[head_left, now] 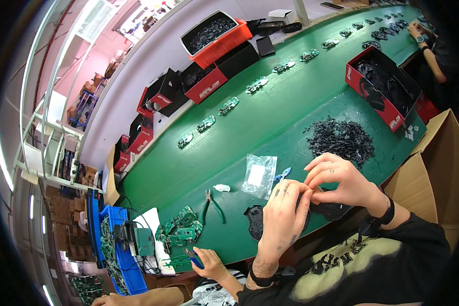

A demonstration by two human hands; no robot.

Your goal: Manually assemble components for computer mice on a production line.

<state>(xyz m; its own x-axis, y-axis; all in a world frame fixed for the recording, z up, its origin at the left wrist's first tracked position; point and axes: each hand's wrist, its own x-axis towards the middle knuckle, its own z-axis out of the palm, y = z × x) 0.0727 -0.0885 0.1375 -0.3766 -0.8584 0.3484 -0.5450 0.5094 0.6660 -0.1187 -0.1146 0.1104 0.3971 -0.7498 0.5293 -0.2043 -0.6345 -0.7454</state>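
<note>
My left hand point(283, 214) and my right hand point(339, 178) meet fingertip to fingertip over the green bench. Both are closed in a pinch; whatever sits between the fingertips is too small or hidden to make out. Below them lie black plastic shells point(253, 222), partly covered by my hands. Just beyond my left hand are a blue-handled tool point(282, 174) and a clear plastic bag point(260, 176) with a white label. A heap of small black plastic parts point(339, 140) lies past my right hand.
Green-handled pliers point(209, 208), a small white bottle point(222, 188) and green circuit boards point(186, 227) lie left. A co-worker's hand point(211, 264) holds blue-handled cutters. A row of assembled boards point(256, 85) crosses the bench. A red-black box point(380, 84) and cardboard carton point(418, 173) stand right.
</note>
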